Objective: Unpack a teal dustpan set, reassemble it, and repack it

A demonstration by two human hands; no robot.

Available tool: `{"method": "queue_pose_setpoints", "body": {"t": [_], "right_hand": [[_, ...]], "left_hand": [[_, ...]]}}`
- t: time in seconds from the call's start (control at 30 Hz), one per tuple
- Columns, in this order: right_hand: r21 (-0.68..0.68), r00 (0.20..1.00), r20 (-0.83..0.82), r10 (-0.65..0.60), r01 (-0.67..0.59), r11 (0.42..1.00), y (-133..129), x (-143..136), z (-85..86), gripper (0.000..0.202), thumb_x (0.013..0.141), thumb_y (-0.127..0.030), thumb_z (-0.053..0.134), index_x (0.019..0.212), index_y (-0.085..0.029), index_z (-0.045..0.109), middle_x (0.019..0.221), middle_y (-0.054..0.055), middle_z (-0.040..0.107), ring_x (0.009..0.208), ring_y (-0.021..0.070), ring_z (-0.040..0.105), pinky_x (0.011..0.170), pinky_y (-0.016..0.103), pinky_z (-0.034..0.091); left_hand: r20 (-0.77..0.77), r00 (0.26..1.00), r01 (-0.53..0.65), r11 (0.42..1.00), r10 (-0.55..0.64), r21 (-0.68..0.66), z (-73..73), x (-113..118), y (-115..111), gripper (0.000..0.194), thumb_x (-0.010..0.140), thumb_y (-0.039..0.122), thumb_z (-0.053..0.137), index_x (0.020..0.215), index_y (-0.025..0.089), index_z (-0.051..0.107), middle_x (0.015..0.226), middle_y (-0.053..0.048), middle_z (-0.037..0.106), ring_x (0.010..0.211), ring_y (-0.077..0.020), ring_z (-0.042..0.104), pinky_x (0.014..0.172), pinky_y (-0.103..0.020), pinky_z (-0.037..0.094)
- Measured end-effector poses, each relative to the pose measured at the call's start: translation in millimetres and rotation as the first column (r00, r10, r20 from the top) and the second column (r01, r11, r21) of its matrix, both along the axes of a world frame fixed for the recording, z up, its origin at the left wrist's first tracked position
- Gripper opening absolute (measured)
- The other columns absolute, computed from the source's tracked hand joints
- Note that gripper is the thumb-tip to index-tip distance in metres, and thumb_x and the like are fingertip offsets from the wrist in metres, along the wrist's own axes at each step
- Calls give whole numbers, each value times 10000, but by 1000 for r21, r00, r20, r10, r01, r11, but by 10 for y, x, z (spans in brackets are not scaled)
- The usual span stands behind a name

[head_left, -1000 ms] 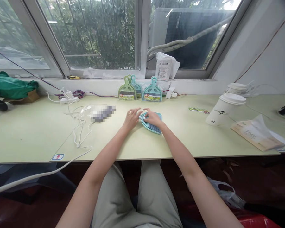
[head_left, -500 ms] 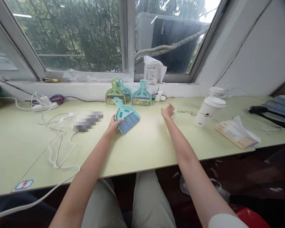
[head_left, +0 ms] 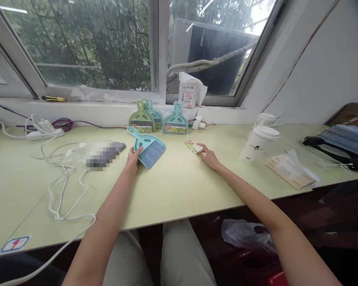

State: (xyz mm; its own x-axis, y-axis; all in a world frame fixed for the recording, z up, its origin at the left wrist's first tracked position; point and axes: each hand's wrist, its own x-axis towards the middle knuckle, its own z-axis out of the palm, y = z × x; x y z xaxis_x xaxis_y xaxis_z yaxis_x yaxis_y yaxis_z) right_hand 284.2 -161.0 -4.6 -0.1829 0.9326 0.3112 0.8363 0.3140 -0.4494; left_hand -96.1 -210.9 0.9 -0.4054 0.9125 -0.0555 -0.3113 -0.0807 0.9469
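My left hand [head_left: 133, 160] is closed on the left edge of a small turquoise dustpan [head_left: 141, 139], its thumb over the front. A matching brush with grey-blue bristles [head_left: 151, 153] is nested in the pan, whose handle points up and left. To the right, my right hand [head_left: 209, 157] has its bent fingers on the right end of a narrow printed label card [head_left: 192, 148], just at the tabletop. Behind these, a green dustpan set [head_left: 142, 119] and a turquoise dustpan set [head_left: 176, 121] stand against the wall in clear wrapping, with another turquoise set partly hidden behind the green one.
White cups with lids [head_left: 258, 145] and a tissue pack [head_left: 291, 171] stand at the right. A pixelated dark object [head_left: 106, 155], white cables [head_left: 59, 194] and a power strip [head_left: 45, 134] lie at the left. A yellow cutter [head_left: 53, 98] rests on the sill.
My right hand has come left and nearer, and the label card has moved left with it from beside the cup. The dustpan and left hand have shifted slightly left in view.
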Motion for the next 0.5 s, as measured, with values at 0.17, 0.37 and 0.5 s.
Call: {"method": "queue_pose_setpoints", "body": {"t": [0.17,0.37,0.5], "right_hand": [[-10,948,-132,289,-293,956,-505,-95,1,539,713,39,370,1028,-229,716,1032,-10,741,1047,173,645,978,316,448],[89,999,15,-51,50,995,-696,-518,-43,367,899,-199,487,1222,-232,660,1280,71,648,1175,272,566,1083,507,328],[43,987,155,40,-48,998,-519,-854,-49,412,908,-112,457,1163,-319,705,1467,11,494,1389,274,358,1142,561,193]], "left_hand": [[36,999,8,1000,-9,16,-51,-5,-6,382,686,222,775,1015,194,582,929,-44,670,764,-141,658,690,-250,553],[-23,1000,-17,1000,17,-6,-19,-12,-89,325,713,235,711,1001,222,561,951,-24,646,755,-131,627,605,-209,494],[-85,994,63,998,-63,-5,15,-37,-169,416,708,258,712,1088,271,543,1014,-22,642,758,-135,623,550,-199,470]]}}
